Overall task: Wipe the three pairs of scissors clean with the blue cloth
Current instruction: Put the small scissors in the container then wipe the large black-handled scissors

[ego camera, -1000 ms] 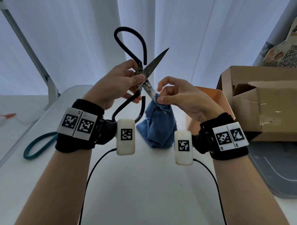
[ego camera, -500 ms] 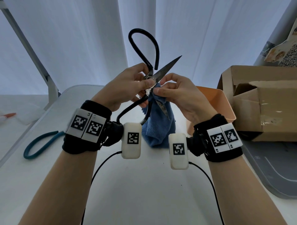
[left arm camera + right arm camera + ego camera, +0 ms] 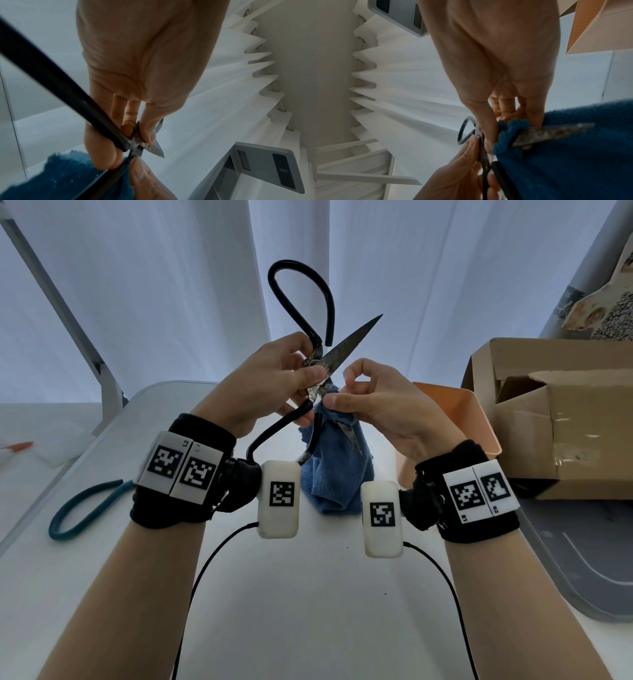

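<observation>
Black-handled scissors (image 3: 310,337) with worn metal blades are held up over the table, blades spread apart. My left hand (image 3: 274,381) pinches them at the pivot (image 3: 135,140). My right hand (image 3: 370,405) pinches the blue cloth (image 3: 335,474) round the lower blade (image 3: 553,132), close to the pivot; the blade's tip sticks out below the fingers. The rest of the cloth hangs down toward the table. The upper blade (image 3: 356,337) points up and right, bare. A teal-handled pair of scissors (image 3: 78,508) lies on the table at the left, partly hidden by my left wrist.
An orange bin (image 3: 455,419) stands behind my right hand, beside an open cardboard box (image 3: 561,419). A grey tray (image 3: 582,570) lies at the right edge. White curtains hang behind the table (image 3: 308,594). A metal frame post (image 3: 68,313) rises at the left.
My right hand slid the cloth up the lower blade toward the pivot, then held close to it. Both hands and the scissors rose and shifted slightly right.
</observation>
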{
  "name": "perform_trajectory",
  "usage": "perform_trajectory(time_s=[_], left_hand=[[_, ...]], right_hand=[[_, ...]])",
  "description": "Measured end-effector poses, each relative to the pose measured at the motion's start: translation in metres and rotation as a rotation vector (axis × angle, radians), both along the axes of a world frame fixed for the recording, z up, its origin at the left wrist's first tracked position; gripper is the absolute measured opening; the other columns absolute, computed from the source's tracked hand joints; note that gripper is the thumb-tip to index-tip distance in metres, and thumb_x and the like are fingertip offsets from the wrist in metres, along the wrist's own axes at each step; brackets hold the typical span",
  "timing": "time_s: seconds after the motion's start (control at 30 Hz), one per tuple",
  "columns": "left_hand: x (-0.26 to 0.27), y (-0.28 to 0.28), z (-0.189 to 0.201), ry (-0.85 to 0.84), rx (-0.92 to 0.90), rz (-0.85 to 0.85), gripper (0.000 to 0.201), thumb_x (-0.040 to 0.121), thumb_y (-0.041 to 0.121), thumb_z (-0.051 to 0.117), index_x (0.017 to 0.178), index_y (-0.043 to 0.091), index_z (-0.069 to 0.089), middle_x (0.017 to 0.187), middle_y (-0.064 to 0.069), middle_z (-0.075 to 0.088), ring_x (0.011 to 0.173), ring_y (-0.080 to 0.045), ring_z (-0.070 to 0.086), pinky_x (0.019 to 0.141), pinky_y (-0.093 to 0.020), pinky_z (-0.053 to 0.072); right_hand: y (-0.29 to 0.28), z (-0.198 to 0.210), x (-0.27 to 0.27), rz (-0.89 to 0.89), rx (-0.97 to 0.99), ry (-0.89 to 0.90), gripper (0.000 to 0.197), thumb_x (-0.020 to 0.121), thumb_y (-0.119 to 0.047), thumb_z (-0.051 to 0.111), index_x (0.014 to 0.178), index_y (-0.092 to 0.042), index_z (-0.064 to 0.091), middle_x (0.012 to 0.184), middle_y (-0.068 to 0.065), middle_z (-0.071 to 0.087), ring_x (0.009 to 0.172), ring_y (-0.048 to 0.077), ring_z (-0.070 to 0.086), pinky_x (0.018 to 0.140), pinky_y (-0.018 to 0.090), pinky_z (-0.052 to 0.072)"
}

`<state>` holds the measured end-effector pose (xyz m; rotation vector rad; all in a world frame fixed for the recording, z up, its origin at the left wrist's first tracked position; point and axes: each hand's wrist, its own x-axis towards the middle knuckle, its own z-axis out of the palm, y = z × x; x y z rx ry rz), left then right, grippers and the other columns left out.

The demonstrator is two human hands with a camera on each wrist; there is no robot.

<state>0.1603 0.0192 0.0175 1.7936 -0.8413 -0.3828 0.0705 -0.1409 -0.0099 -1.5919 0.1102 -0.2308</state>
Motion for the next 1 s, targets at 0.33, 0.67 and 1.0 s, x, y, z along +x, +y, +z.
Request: perform_trajectory(time_s=[0.33, 0.67, 1.0], left_hand=[[0.0017, 0.0037, 0.0007, 0.002, 0.017, 0.01, 0.015, 0.1, 0.015, 0.059, 0.109, 0.004, 0.055, 0.085, -0.009, 0.058, 0.061, -0.026, 0.065, 0.058, -0.041, 0.06], [0.0005, 0.0015, 0.001, 0.011, 0.028, -0.001, 0.017, 0.1, 0.015, 0.059, 0.111, 0.003, 0.054, 0.087, -0.01, 0.057, 0.062, -0.029, 0.064, 0.057, -0.039, 0.059], [-0.0004, 0.0035, 0.0036, 0.006, 0.021, -0.003, 0.01, 0.1, 0.015, 0.058, 0.105, 0.007, 0.055, 0.086, -0.01, 0.057, 0.061, -0.027, 0.064, 0.058, -0.041, 0.06]], right_hand=[[0.0005, -0.0011, 0.0006, 0.036, -0.01, -0.003, 0.034, 0.084, 0.007, 0.073, 0.086, -0.014, 0.045, 0.065, -0.003, 0.064, 0.069, 0.016, 0.065, 0.08, 0.033, 0.05], [-0.0004, -0.001, 0.0004, 0.035, -0.002, -0.021, 0.031, 0.085, 0.005, 0.072, 0.083, -0.013, 0.047, 0.066, 0.0, 0.067, 0.068, 0.016, 0.067, 0.07, 0.025, 0.052], [0.0017, -0.001, -0.0003, -0.008, 0.015, -0.036, 0.03, 0.084, 0.003, 0.074, 0.083, -0.012, 0.048, 0.072, 0.005, 0.069, 0.072, 0.02, 0.067, 0.073, 0.029, 0.053]])
